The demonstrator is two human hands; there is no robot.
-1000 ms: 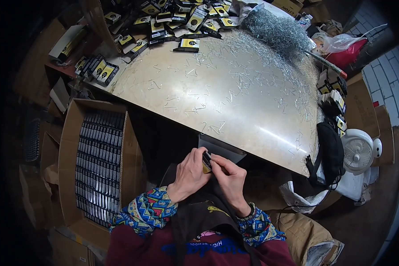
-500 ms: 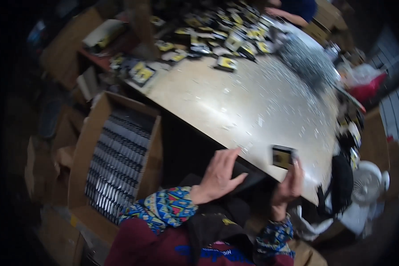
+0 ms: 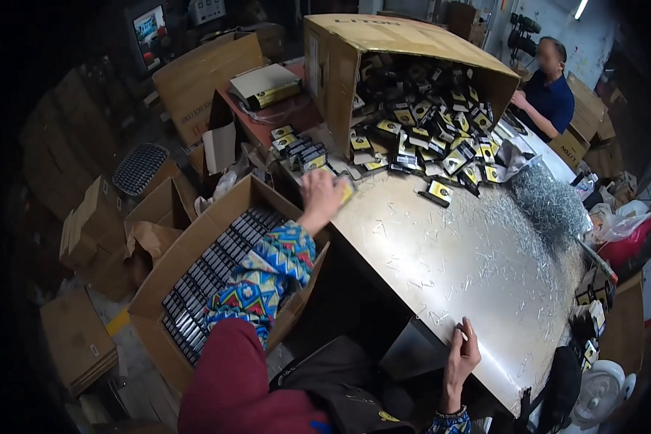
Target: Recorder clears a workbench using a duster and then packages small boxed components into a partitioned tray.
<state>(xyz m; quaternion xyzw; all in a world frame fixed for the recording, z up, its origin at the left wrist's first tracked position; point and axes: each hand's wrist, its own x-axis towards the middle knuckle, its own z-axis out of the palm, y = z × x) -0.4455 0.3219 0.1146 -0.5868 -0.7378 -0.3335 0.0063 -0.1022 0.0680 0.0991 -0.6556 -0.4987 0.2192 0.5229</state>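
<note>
My left hand (image 3: 320, 198) reaches over the table's left edge with its fingers closed round a small black-and-yellow box (image 3: 348, 191), partly covered by the hand. Just beyond it, several similar boxes (image 3: 301, 150) stand in a row at the table corner. My right hand (image 3: 461, 356) is at the table's near edge, fingers curled and thumb against them; anything inside that pinch is too small to make out. Many tiny clear or metal pieces (image 3: 546, 199) form a heap at the table's right, with loose ones scattered over the metal tabletop (image 3: 412, 239).
A large carton (image 3: 333, 87) lies on its side at the back, spilling small boxes (image 3: 441, 145). Left of my legs, an open carton (image 3: 148, 304) holds rows of dark packed items (image 3: 217, 267). A white fan (image 3: 599, 390) stands at right. Behind the table sits another person (image 3: 550, 98).
The small box was in my right hand over the near table; now one is in my left hand, which has moved far left. My right hand has lowered slightly. The view has tilted up.
</note>
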